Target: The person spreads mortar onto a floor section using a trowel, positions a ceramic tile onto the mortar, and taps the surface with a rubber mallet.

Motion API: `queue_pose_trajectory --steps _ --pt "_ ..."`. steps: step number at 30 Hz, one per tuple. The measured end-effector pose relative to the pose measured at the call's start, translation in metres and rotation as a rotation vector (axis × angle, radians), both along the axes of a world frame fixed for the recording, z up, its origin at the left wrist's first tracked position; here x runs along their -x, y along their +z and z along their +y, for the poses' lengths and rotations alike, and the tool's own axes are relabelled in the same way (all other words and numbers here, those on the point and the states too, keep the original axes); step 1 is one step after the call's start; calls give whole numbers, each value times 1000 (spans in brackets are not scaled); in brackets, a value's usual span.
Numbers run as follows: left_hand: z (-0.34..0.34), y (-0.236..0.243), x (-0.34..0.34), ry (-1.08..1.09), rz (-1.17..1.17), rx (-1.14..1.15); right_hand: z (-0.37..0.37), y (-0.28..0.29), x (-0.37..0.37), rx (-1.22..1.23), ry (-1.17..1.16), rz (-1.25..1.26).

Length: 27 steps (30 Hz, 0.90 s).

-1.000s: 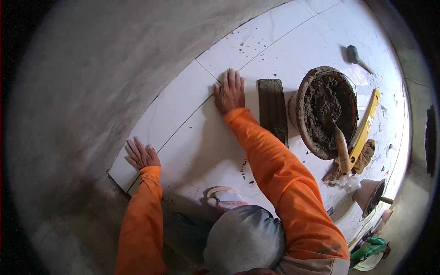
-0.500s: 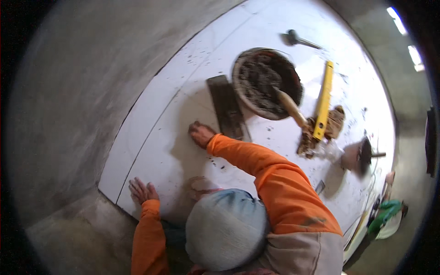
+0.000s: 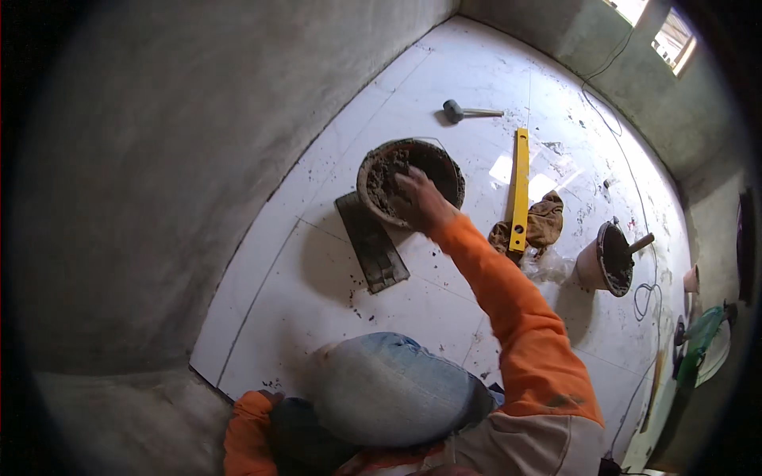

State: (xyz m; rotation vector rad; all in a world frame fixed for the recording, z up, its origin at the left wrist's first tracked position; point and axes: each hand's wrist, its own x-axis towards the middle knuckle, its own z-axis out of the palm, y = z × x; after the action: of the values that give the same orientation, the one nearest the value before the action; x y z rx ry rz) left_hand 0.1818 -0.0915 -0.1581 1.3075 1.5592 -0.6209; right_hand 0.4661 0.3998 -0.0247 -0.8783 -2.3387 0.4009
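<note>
Bucket point(image 3: 443, 164) lies ahead of you; your right hand point(image 3: 429, 198) is nearer, extended over its mortar point(image 3: 379, 176), grip unclear; your left hand point(image 3: 274, 396), mostly hidden, sits well back, state unreadable.

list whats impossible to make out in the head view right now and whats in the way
All in the head view:
- Left hand: mostly hidden around the orange sleeve and knee; whether it holds anything can't be told.
- Right hand: over the large bucket, it covers its own grip and some of the mix.
- Green thing: too small and bent near the rim to identify.
</note>
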Motion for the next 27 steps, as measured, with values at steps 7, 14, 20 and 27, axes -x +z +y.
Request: queue_pose_trajectory --steps 7,14,20,27 --pt "3 7 -1 281 85 132 -199 -35 -134 1023 -64 -367" --pt "10 11 -15 427 76 209 -175 -20 -230 1984 393 -344" --pt "24 10 -23 592 66 268 156 -65 -193 969 157 -957" --pt "78 3 -39 901 70 254 364 -153 -100 405 -745 -701"
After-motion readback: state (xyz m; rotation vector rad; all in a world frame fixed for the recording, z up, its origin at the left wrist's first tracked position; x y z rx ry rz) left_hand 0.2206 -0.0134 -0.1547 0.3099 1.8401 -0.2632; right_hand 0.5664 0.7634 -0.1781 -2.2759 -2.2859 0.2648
